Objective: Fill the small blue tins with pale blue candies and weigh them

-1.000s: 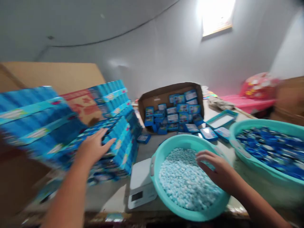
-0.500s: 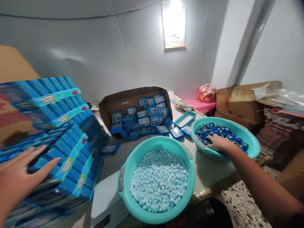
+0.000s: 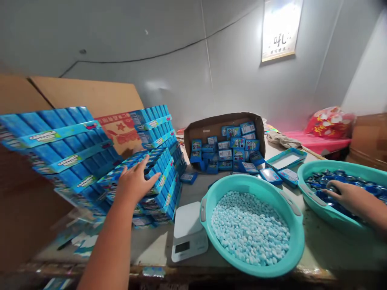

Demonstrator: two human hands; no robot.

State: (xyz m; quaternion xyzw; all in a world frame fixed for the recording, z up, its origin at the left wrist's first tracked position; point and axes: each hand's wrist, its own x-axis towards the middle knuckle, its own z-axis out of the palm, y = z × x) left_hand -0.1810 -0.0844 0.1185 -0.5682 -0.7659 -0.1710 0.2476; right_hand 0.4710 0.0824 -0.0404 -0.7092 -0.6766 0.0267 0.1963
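Observation:
My left hand [image 3: 134, 181] rests on the top of a stack of blue printed display boxes [image 3: 159, 177], its fingers spread and thumb apart. Each display box holds a row of small blue cartons. On the right, my right hand [image 3: 352, 197] reaches into a turquoise basin [image 3: 314, 197] of round, shiny blue and silver pieces [image 3: 338, 175]. Its thumb and fingers close on a small round metallic piece [image 3: 331, 186], partly hidden by the fingers. Between the hands stands a second turquoise basin [image 3: 252, 272], filled with small pale-blue and white pellets [image 3: 250, 229].
A white digital scale [image 3: 189, 231] sits left of the pellet basin. Behind it, an open brown carton [image 3: 208, 129] lies with loose blue cartons [image 3: 225, 155]. An open turquoise tray [image 3: 287, 159] is near the right basin. Taller stacked display boxes [image 3: 66, 157] stand far left.
My view has turned left, so the basins appear farther right. My left hand is now on the stacked boxes; my right hand stays in the basin, with a round piece now visible at its fingers.

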